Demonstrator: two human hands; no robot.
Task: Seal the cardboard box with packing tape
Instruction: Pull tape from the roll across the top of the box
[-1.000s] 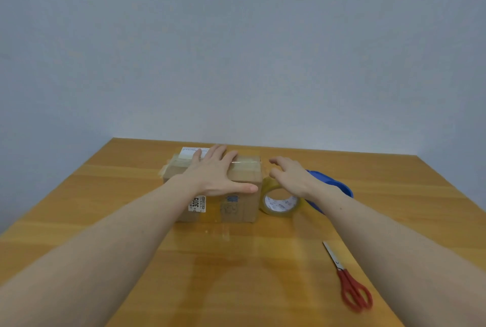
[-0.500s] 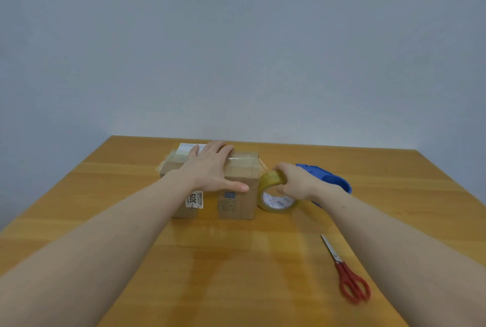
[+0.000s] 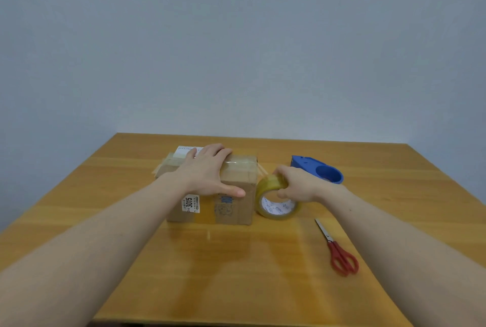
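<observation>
A brown cardboard box (image 3: 231,208) with white labels stands mid-table, its flaps closed and clear tape across its top. My left hand (image 3: 207,171) lies flat on the box top, fingers spread, thumb over the front edge. Just right of the box a roll of yellowish packing tape (image 3: 276,205) stands on its edge on the table. My right hand (image 3: 297,184) grips the top of the roll. A strip of tape runs from the roll up to the box's right top edge.
A blue tape dispenser (image 3: 318,171) lies behind my right hand. Red-handled scissors (image 3: 339,253) lie on the wooden table (image 3: 236,274) at the front right. A grey wall rises behind the table's far edge.
My right hand closed around the top of the tape roll and tilted it upright beside the box. My left hand stayed flat on the box.
</observation>
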